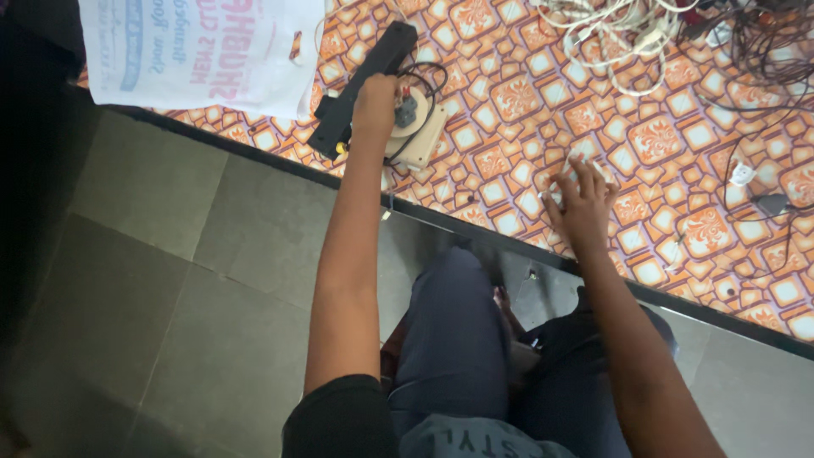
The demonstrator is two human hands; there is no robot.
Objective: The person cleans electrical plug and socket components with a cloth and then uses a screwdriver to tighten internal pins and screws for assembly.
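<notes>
From the head camera we see our left hand (376, 100) clenched around a long black plastic bar (363, 85), its long axis slanting from the table's near edge up and away to the right. It lies beside a beige round-topped device (417, 134) on the orange patterned tablecloth (509, 102). Our right hand (583, 202) rests released, fingers spread, on something small and white that we cannot make out. Tangled white cables (610, 34) lie beyond.
</notes>
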